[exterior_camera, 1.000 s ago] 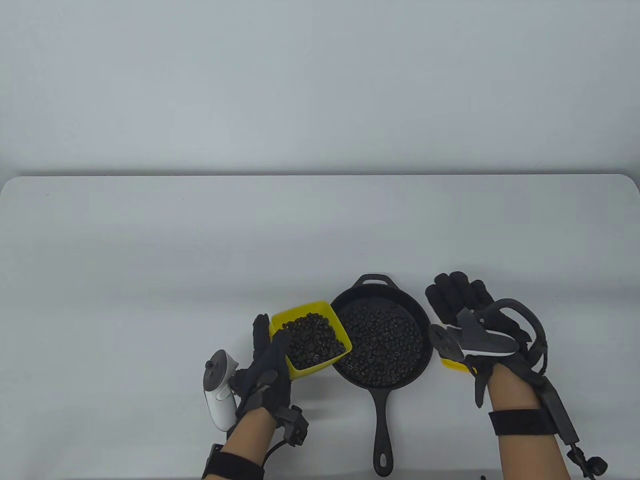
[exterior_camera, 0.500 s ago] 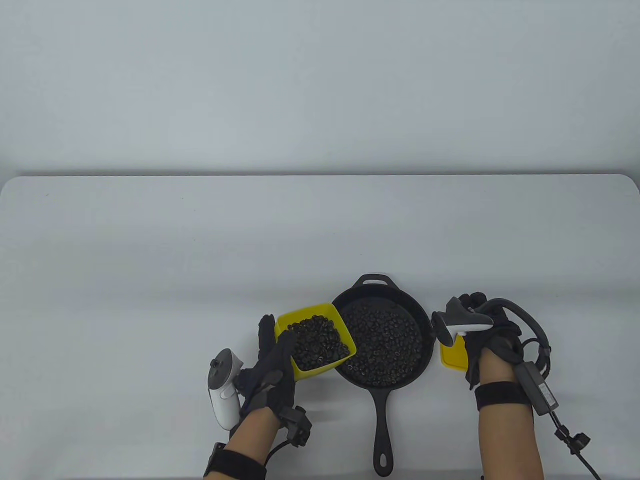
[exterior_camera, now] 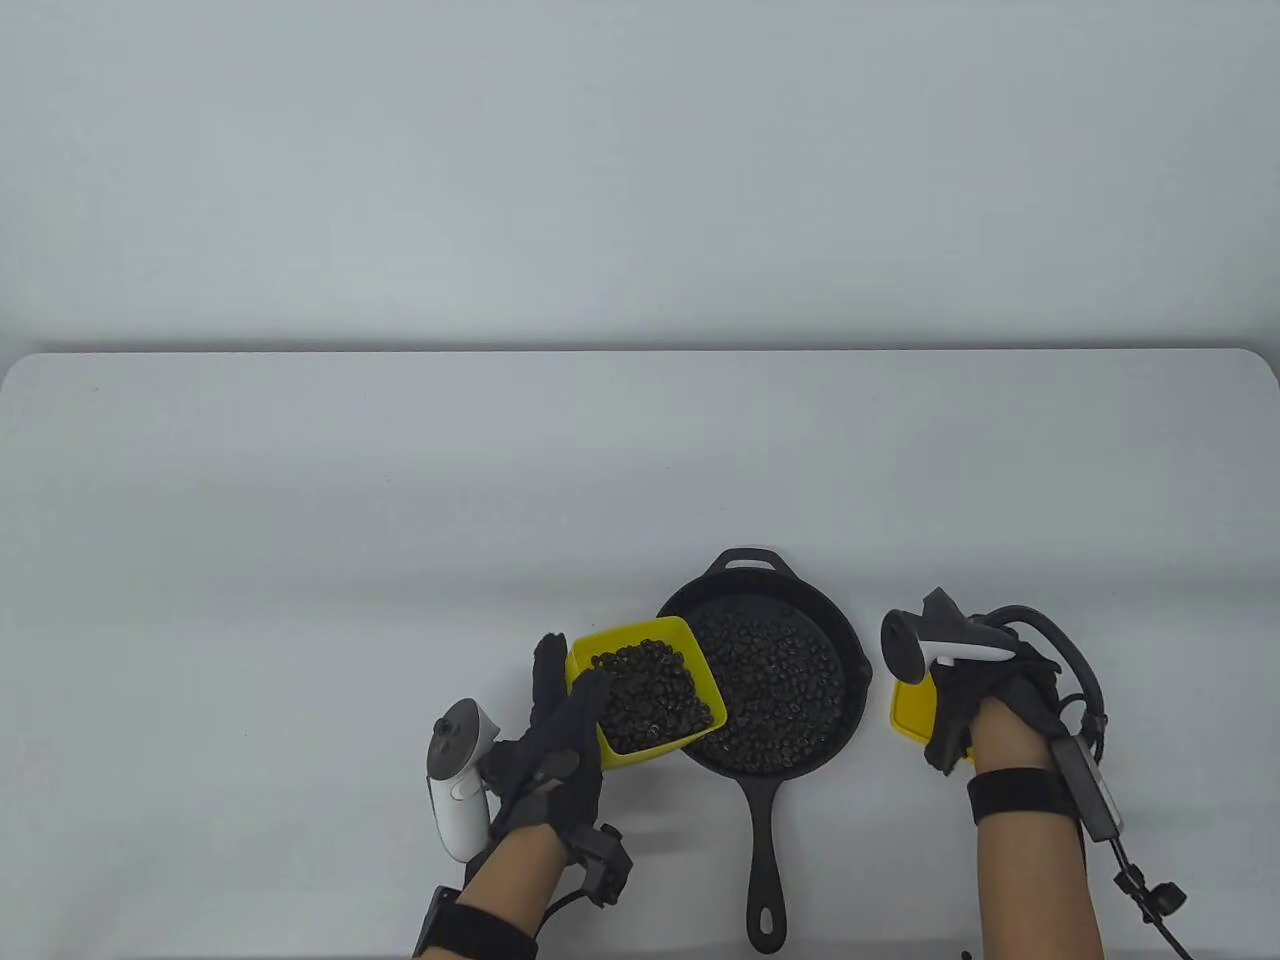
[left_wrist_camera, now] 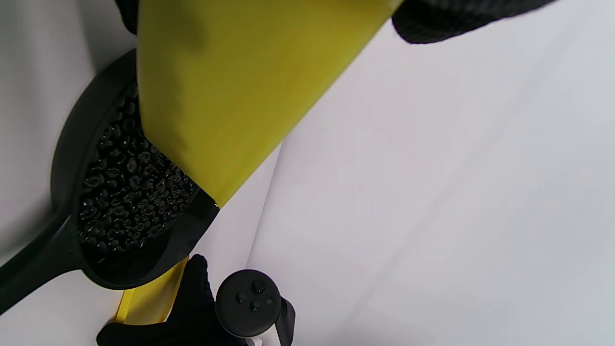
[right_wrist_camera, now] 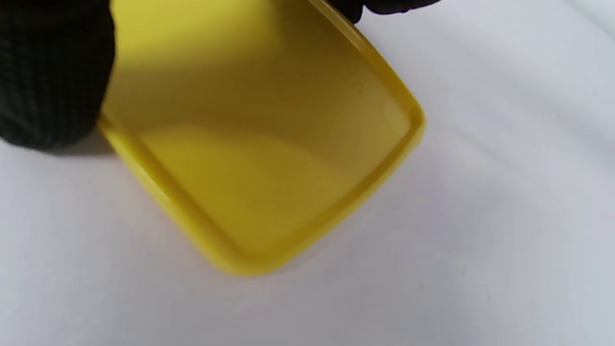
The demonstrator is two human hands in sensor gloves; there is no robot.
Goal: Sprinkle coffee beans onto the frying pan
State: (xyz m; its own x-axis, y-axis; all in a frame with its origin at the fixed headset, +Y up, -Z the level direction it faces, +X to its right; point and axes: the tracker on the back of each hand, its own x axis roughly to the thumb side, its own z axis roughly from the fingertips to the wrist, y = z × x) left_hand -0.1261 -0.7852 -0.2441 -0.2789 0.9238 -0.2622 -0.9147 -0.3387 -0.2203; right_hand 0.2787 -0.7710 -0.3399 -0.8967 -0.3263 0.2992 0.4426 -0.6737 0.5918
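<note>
- Holding the yellow tub (exterior_camera: 650,690) of beans (exterior_camera: 655,695) by its near-left wall, the left hand (exterior_camera: 550,760) keeps it lifted with its far corner over the left rim of the pan (exterior_camera: 775,690), low and centre in the table view.
- The left grip is closed on the tub: thumb inside on the beans, fingers outside.
- The pan sits on the worktop (exterior_camera: 300,560), handle toward the bottom edge, its floor already covered with beans.
- The step looks like pouring, mid-way; the tub is still well filled and only slightly tipped.
- Next calls for tilting the tub further toward the pan, gently, so beans fall inside the rim.
- The right hand (exterior_camera: 965,700) is closed on a yellow lid (right_wrist_camera: 269,158), at the right of the pan, against the worktop.
</note>
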